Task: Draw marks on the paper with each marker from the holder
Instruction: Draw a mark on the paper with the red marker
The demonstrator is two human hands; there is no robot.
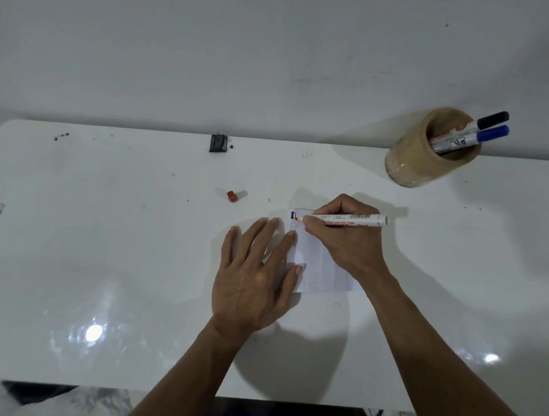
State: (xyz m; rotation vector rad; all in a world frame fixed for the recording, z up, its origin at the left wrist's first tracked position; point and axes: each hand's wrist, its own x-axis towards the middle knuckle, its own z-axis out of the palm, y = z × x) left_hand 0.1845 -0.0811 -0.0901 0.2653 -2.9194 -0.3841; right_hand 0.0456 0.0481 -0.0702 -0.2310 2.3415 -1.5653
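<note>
Item 1, right hand [346, 239]: grip closed around the red marker [348, 219], thumb and fingers pinching the barrel near its writing end. I read the barrel as light, rigid and smooth, so a pinch low down, close to the tip, gives the most control; held further back it would wobble. The tip rests at the far left corner of the paper [318, 263], where a small dark and red mark shows.

Item 2, left hand [255, 272]: open and flat, holding nothing. The thumb and first finger lie on the paper's left edge, the other fingers on the tabletop [99, 243].

Item 3, paper: a small white slip, lying flat between the two hands and partly under the right one. I judge it thin, limp and apt to slide on the glossy surface, so pinning it with flat fingers suits better than pinching it.

Item 4, red cap [232, 196]: loose on the tabletop, well left of the paper. Small and likely to roll.

Item 5, holder [415, 159]: a round tan cup at the far right, well apart from the paper. It carries a black-capped marker [483, 122] and a blue-capped marker [479, 136], both leaning right; I judge these yet to be used. Take them by the capped upper end, which stands clear of the rim.

Item 6, small dark block [218, 143]: at the far edge, unidentified.
</note>
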